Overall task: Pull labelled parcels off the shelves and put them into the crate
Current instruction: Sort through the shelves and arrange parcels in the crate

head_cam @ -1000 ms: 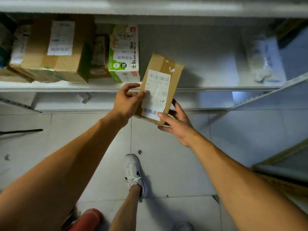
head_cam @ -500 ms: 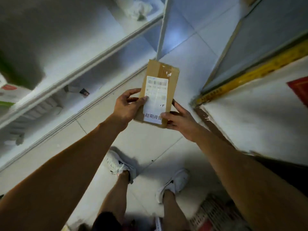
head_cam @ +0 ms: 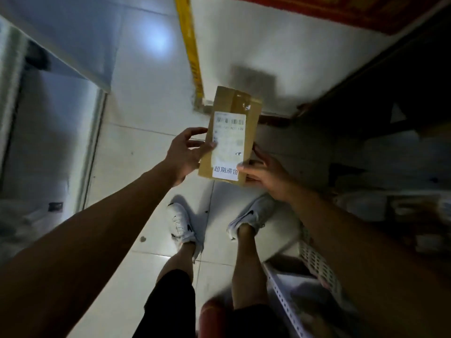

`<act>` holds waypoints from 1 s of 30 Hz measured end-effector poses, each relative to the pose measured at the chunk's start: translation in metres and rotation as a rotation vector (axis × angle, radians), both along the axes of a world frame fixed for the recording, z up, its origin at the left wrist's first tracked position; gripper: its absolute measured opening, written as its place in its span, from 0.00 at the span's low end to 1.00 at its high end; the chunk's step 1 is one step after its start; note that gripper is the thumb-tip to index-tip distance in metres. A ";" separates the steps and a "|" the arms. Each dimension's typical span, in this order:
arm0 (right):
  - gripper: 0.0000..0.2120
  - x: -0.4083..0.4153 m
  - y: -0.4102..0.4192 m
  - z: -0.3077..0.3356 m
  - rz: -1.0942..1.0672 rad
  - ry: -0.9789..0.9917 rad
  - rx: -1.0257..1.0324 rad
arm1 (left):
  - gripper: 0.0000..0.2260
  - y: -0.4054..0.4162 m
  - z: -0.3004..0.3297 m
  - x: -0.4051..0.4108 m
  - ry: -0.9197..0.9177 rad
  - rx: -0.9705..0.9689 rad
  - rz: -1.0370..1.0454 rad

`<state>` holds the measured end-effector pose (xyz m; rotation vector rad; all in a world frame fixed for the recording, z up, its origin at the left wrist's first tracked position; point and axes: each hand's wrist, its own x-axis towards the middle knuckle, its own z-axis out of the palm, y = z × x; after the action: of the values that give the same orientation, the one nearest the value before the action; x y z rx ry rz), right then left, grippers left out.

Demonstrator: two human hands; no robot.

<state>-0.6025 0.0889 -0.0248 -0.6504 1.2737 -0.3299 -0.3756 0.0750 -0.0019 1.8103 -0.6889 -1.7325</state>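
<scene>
Head view, looking straight down. Dim light, motion blur toward the edges.

Small flat brown cardboard parcel (head_cam: 230,135) held at frame centre, above the floor, long axis running 12 to 6 o'clock. White printed shipping label (head_cam: 228,146) faces the camera: barcode at its top, dark characters along its bottom edge. Clear tape strip across the parcel's top end.

Left hand (head_cam: 185,154) at 9 o'clock of the parcel, grasping its left edge: thumb lying on the label face, fingers curled behind the edge. Right hand (head_cam: 264,173) at 4 o'clock of the parcel, grasping the lower right corner: thumb pressed on the label's bottom corner, fingers wrapped behind. Both forearms bare, reaching in from 7 and 5 o'clock.

Pale glossy tiled floor (head_cam: 146,113) below. Two white sneakers (head_cam: 181,222) at 6 o'clock of the parcel, toes pointing up-frame; bare lower legs, black shorts.

White perforated plastic crate (head_cam: 314,262) at 5 o'clock of frame, partly hidden by the right forearm; contents too blurred to tell. Parcel well apart from it, not inside.

Yellow strip (head_cam: 191,45) on the floor running from 12 o'clock toward the parcel's top. Red mat (head_cam: 341,11) at 1 o'clock. White metal shelf unit (head_cam: 92,152) at 9 o'clock. Dark shelving at 3 o'clock, items there unclear.
</scene>
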 end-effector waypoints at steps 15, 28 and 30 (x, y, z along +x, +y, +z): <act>0.42 -0.227 0.150 -0.013 -0.823 -0.077 0.055 | 0.22 -0.016 -0.021 -0.302 0.050 0.081 -0.837; 0.45 -0.308 0.252 -0.055 -1.229 -0.151 0.115 | 0.16 0.049 -0.063 -0.466 -0.048 0.004 -1.267; 0.46 -0.318 0.262 -0.059 -1.258 -0.163 0.126 | 0.18 0.057 -0.066 -0.484 -0.058 0.017 -1.310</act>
<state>-0.9204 0.3507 -0.0833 0.3706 1.3931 -1.2805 -0.8597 0.1321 -0.0681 1.4220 -2.2028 -2.3577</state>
